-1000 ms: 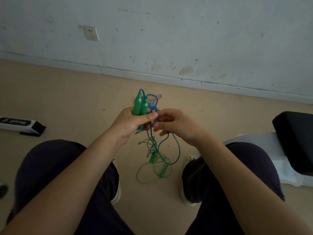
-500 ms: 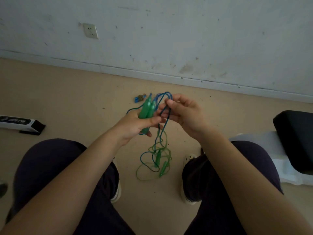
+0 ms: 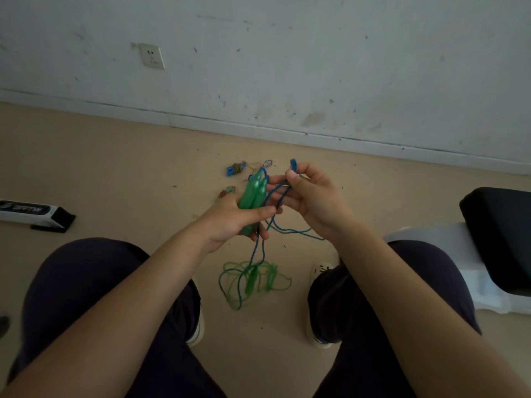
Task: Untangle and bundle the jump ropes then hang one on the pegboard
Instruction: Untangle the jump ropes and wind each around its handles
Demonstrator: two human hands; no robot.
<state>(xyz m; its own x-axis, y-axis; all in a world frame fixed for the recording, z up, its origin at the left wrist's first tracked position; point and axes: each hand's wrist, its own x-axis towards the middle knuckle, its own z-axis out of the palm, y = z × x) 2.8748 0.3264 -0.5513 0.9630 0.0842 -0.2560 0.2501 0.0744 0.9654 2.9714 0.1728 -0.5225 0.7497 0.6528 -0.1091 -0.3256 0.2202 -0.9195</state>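
Blue jump rope [image 3: 260, 248] | frame centre, mid-bundling | left hand [image 3: 232, 219] grips green handles [image 3: 254, 193] | right hand [image 3: 311, 196] pinches cord loop | green rope [image 3: 253, 282] tangled below, hanging undone

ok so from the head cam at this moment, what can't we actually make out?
- Lower ends of the green handles: head view, covered by the left hand.
- Where the blue rope and green rope cross on the floor: head view, too fine and dim.
- Small blue item near the wall: too small to identify.
- Box: cut by the left edge.
- Pegboard: not in view.
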